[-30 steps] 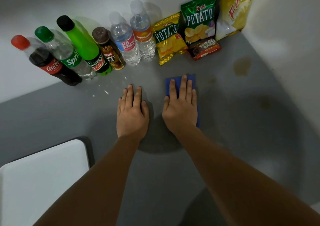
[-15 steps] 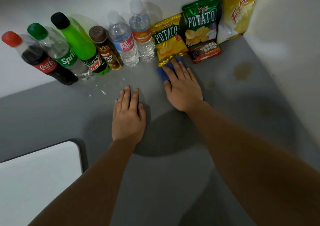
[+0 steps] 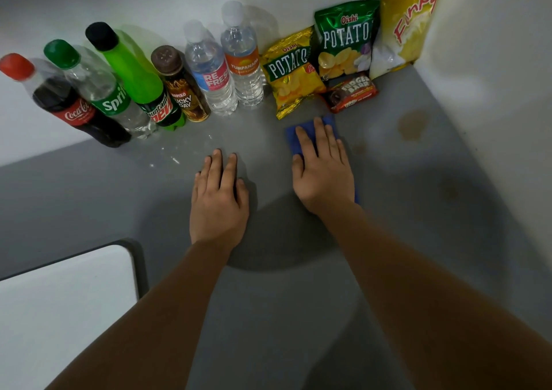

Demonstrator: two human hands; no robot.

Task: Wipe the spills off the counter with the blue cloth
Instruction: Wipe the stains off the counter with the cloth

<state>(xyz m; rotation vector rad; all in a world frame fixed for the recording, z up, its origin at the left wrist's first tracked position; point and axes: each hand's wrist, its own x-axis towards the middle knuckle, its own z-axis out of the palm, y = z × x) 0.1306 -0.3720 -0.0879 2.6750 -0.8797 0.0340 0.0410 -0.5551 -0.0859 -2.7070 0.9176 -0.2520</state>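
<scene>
My right hand [image 3: 324, 171] presses flat on the blue cloth [image 3: 301, 129], which lies on the grey counter [image 3: 298, 300] just in front of the snack packs; only the cloth's far end and right edge show past my fingers. A brownish spill [image 3: 413, 125] stains the counter to the right of the cloth, near the wall corner. A fainter stain [image 3: 448, 191] lies nearer to me on the right. Small wet drops [image 3: 173, 159] glisten in front of the bottles. My left hand [image 3: 219, 201] rests flat on the counter, fingers together, holding nothing.
Several drink bottles [image 3: 143, 90] stand along the back wall at the left. Snack bags [image 3: 346, 40] and a Fudgee Barr pack [image 3: 352, 92] lean in the back right corner. A white board [image 3: 59, 309] lies at the near left. A wall closes the right side.
My right hand first pushed the cloth away toward the snack bags, then drew it back a little and straightened. My left hand stayed flat in place.
</scene>
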